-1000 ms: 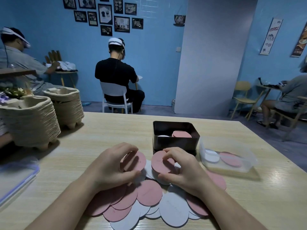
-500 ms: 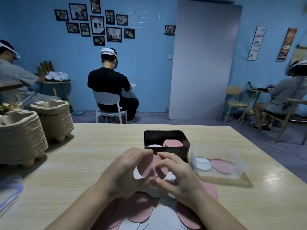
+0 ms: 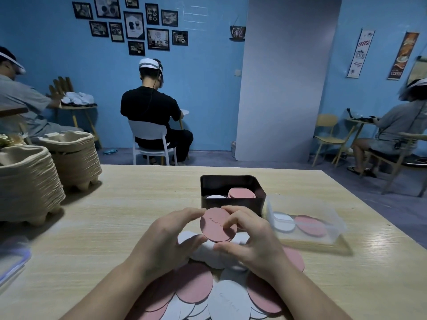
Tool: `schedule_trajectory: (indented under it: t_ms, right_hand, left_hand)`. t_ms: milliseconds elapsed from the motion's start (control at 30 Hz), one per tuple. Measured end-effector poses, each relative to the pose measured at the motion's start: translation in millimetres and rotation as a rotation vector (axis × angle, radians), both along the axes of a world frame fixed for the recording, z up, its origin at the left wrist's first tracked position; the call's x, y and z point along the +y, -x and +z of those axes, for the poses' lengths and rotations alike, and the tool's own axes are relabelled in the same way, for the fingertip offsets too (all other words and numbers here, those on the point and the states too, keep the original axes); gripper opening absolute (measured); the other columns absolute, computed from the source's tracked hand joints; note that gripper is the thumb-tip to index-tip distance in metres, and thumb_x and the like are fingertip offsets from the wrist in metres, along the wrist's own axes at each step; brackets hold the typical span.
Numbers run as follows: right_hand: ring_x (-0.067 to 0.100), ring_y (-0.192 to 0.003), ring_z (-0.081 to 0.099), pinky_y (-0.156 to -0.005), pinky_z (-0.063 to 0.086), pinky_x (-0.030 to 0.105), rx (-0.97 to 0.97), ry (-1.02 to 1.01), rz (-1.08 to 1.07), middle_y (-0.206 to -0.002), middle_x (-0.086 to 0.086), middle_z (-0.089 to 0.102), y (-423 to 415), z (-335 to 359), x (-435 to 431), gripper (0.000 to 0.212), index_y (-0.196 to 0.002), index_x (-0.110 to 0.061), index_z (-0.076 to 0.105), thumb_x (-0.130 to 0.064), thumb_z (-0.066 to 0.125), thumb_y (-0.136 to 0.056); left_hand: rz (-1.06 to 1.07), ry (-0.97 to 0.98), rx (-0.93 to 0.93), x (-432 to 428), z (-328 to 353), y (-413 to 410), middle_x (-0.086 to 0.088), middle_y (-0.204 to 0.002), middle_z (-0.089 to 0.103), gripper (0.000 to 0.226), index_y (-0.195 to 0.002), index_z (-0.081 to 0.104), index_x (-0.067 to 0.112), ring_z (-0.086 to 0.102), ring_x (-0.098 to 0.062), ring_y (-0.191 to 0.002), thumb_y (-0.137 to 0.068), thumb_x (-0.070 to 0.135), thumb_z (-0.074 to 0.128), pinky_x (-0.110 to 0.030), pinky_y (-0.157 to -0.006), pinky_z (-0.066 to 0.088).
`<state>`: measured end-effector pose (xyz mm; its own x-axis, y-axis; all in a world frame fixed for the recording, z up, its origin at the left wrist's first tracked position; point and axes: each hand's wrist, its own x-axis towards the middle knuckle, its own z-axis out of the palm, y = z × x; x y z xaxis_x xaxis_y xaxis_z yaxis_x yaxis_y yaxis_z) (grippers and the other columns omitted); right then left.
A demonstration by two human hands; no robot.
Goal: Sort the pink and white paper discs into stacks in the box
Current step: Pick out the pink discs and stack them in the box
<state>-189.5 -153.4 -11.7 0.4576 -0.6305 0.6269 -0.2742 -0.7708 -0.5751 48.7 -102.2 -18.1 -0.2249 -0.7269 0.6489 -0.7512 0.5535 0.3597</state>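
Lifted clear of the pile (image 3: 196, 285) since a second ago, a pink disc (image 3: 217, 224) is pinched at its rim by the left hand (image 3: 166, 241) and the right hand (image 3: 251, 236), just before the box (image 3: 231, 203), its face tilted towards the camera.

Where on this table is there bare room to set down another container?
Widest bare wood lies between the egg tray stacks and the black box, left of the left hand. More lies right of the clear tub. Crowded: the disc pile beneath it and the right hand, both gripping a pink disc; box and tub sit close.
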Motion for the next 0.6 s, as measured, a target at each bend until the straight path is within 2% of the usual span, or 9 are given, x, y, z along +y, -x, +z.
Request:
schedule_trajectory:
  t_ms: [100,200,367,467,600]
  right_hand:
    - [0.004,-0.13,0.056,-0.093,0.05,0.02,0.013,0.013,0.0,-0.125,-0.006,0.066,0.5,0.3,0.8,0.035,-0.091,-0.021,0.065,-0.032,0.092,-0.071]
    - [0.006,-0.13,0.056,-0.092,0.051,0.021,-0.002,0.011,0.011,-0.126,-0.006,0.066,0.4,0.9,1.7,0.036,-0.093,-0.021,0.067,-0.039,0.09,-0.072]
    - [0.003,-0.133,0.054,-0.096,0.048,0.021,0.039,-0.006,0.008,-0.134,-0.007,0.064,0.0,-0.2,1.4,0.036,-0.094,-0.022,0.068,-0.041,0.088,-0.072]
    - [-0.002,-0.137,0.048,-0.103,0.044,0.02,0.104,-0.005,0.015,-0.138,-0.007,0.061,2.1,1.1,1.6,0.033,-0.095,-0.023,0.066,-0.043,0.082,-0.074]
    - [-0.003,-0.133,0.051,-0.102,0.047,0.025,0.167,0.023,0.013,-0.129,-0.006,0.065,3.5,2.4,0.9,0.033,-0.091,-0.021,0.064,-0.042,0.084,-0.075]
  left_hand:
    - [-0.002,-0.029,-0.044,-1.2,-3.6,0.7,0.019,-0.134,0.065,0.048,-0.138,0.058,0.027,0.064,-0.006,-0.118,-0.095,0.049,0.062,-0.029,-0.094,0.054]
    - [-0.023,-0.053,-0.04,-1.1,-3.9,0.5,0.019,-0.135,0.064,0.053,-0.139,0.057,0.028,0.064,-0.006,-0.118,-0.094,0.053,0.065,-0.03,-0.095,0.053]
    - [-0.009,-0.037,-0.019,0.3,-4.6,4.3,0.018,-0.12,0.068,0.053,-0.133,0.058,0.028,0.064,-0.003,-0.103,-0.088,0.052,0.069,-0.028,-0.087,0.054]
    - [-0.033,-0.061,0.011,-0.3,-2.4,4.6,0.019,-0.115,0.068,0.049,-0.13,0.06,0.027,0.064,-0.002,-0.102,-0.086,0.045,0.073,-0.028,-0.087,0.054]
    - [-0.068,-0.103,0.013,-0.8,-2.9,4.3,0.022,-0.111,0.067,0.047,-0.126,0.063,0.028,0.065,0.0,-0.102,-0.083,0.037,0.078,-0.024,-0.088,0.054]
